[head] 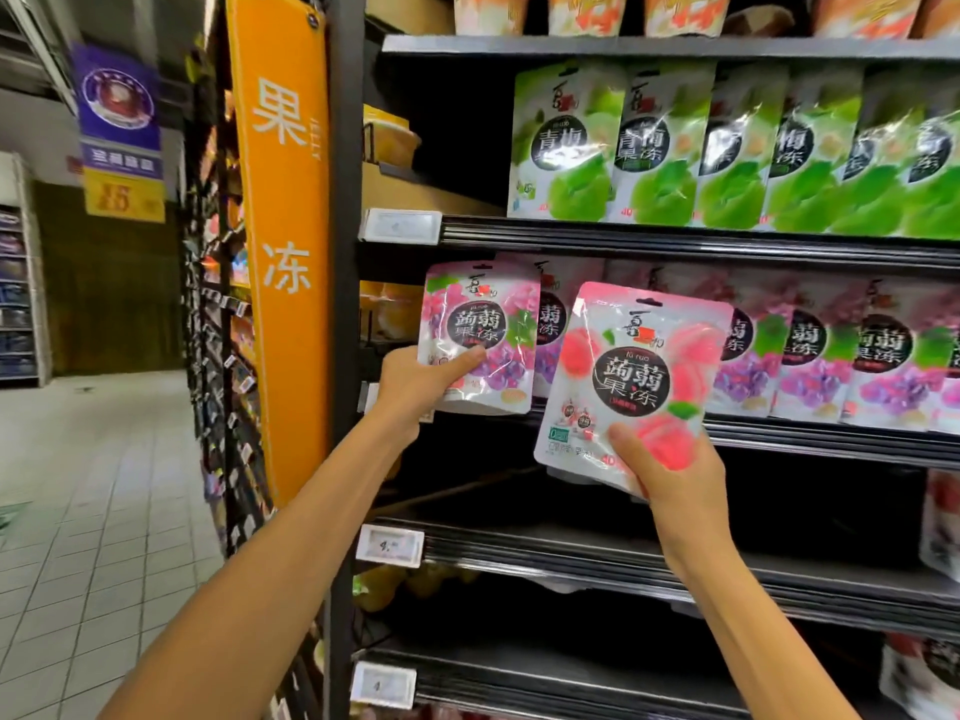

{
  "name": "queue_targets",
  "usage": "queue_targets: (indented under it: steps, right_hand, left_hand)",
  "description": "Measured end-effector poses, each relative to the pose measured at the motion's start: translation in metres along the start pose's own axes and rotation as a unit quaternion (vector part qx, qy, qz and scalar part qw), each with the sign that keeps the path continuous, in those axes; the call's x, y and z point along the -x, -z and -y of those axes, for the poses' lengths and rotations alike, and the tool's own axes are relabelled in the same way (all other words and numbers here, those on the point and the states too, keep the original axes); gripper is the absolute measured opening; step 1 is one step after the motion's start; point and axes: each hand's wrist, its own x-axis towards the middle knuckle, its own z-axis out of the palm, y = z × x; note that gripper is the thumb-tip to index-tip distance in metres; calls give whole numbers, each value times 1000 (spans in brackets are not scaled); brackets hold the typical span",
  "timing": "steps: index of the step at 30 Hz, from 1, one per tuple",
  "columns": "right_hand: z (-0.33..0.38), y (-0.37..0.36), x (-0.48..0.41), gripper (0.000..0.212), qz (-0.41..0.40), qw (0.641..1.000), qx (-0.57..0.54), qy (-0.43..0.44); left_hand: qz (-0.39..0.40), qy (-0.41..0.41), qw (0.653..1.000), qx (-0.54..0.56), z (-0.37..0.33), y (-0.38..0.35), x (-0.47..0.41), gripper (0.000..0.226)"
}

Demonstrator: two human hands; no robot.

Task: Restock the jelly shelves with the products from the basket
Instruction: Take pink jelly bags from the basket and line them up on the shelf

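**Risks**

1. Mis-slot. The right hand (pixel 670 470) holds a peach pouch (pixel 634 381) up in front of the grape row (pixel 831 356) on the middle shelf (pixel 831 441). No peach facing shows nearby. If it is set down here, flavours get mixed.
2. Drop. Right grip is on the pouch's bottom edge only, thumb on the front and fingers behind. The film is glossy and most of the weight sits above the grip, so the pouch could prob. pivot or slip. The left hand (pixel 441 381) has the same hold: thumb across the front of a grape pouch (pixel 480 335), gripped at its 7 o'clock corner.
3. Knock-over. The grape pouch is at the 9 o'clock end of the grape row, its base approx. level with the shelf edge. Cannot tell whether it rests on the shelf. Pushing it in hard could tip the upright pouches behind it. Both hands are loaded, so neither is free to steady the row.

**Containers**

- Basket: not in view, contents unknown.
- Top shelf, 12 o'clock: orange pouches (pixel 587 13), bottoms only visible.
- Upper shelf (pixel 675 236): green pouches (pixel 727 148), upright and packed close, running from centre to 3 o'clock.
- Middle shelf: grape row, upright, running to the 3 o'clock edge.
- Lower shelf (pixel 571 558): centre is dark, contents not readable. There are red-printed pouches (pixel 940 527) at the far 3 o'clock edge.
- Price tags (pixel 389 545) are on the shelf fronts at the 9 o'clock end.
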Motion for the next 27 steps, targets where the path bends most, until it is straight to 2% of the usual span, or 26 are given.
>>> queue_targets:
  steps: [5, 10, 17, 20, 23, 27]
  right_hand:
    - [-1, -2, 0, 40, -3, 1000, 5, 3]
    - [-4, 1, -1, 44, -16, 1000, 3, 4]
    - [-13, 10, 2, 43, -19, 1000, 3, 6]
    - [-18, 13, 4, 47, -16, 1000, 8, -1]
    - [-22, 12, 4, 55, -18, 1000, 11, -12]
    - [-26, 7, 8, 53, -16, 1000, 6, -19]
  left_hand:
    - [15, 6, 1000, -1, -1, -5, -31, 32]
    - [54, -42, 997, -38, 2, -8, -55, 21]
    - [87, -88, 983, -134, 8, -10, -71, 53]
    - [93, -71, 980, -162, 11, -5, -76, 58]
    - [71, -39, 977, -198, 10, -2, -80, 80]
    - [60, -39, 971, -229, 10, -3, -79, 79]
